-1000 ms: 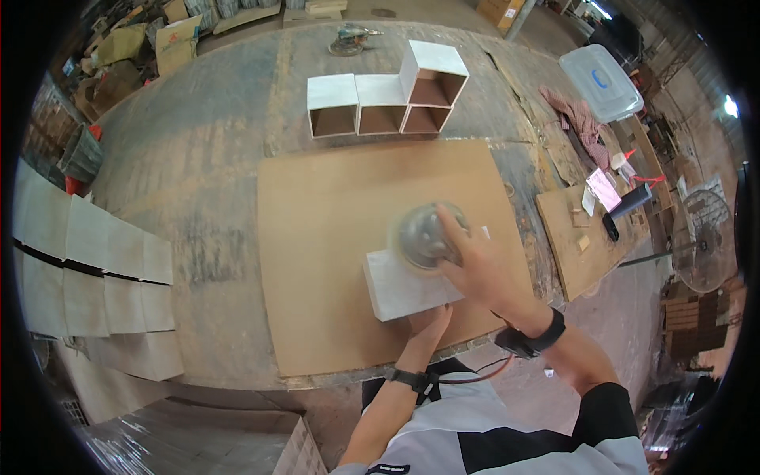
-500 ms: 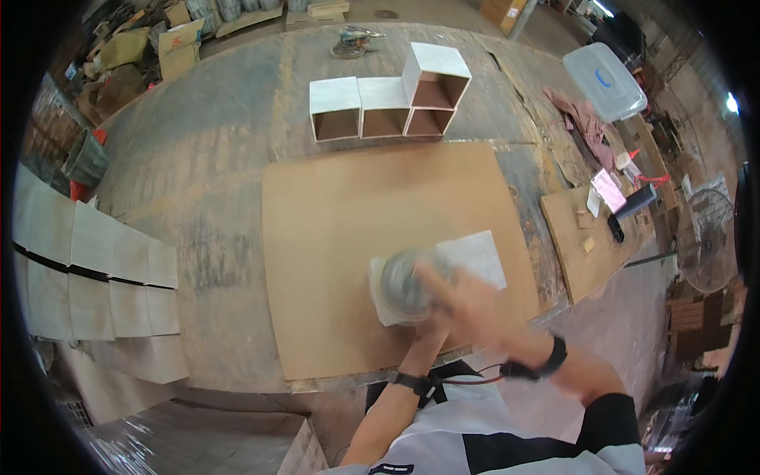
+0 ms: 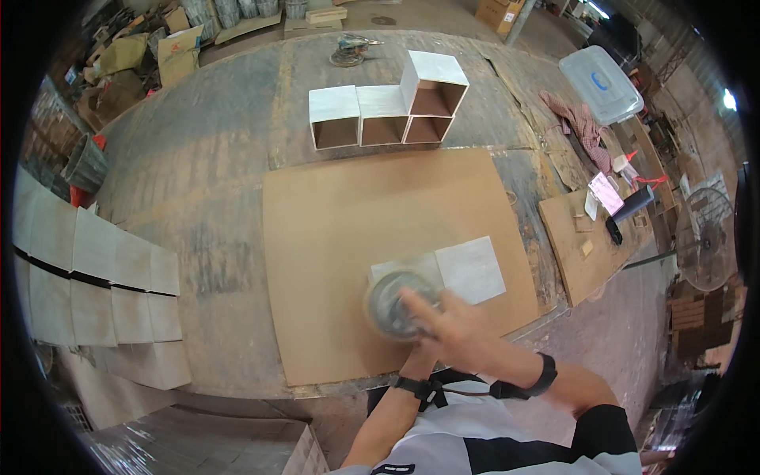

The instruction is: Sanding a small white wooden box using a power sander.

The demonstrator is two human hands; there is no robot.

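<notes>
My right hand (image 3: 463, 324) is wrapped over a round grey sander (image 3: 393, 305), which is blurred by motion. The sander's disc overlaps the near edge of a white-topped wooden piece with two square faces (image 3: 472, 269). That piece lies on a large brown board (image 3: 332, 214) on the workbench. My left hand (image 3: 426, 350) reaches in just below the sander, close to the near side of the white piece. My right hand and the sander cover its fingers, so its grip cannot be made out. A cord or hose (image 3: 467, 391) runs by my wrists.
Ahead stands a stepped white box unit (image 3: 380, 101) with open brown compartments; behind it sits another sander (image 3: 351, 51). Stacked white boxes (image 3: 95, 245) line the left. At right are a small wooden board (image 3: 582, 253), a cloth (image 3: 582, 127), a lidded plastic bin (image 3: 602, 83) and a fan (image 3: 704, 237).
The sander and my right hand have shifted slightly left and toward me, baring more of the white piece's far part. My left hand stays beneath them.
</notes>
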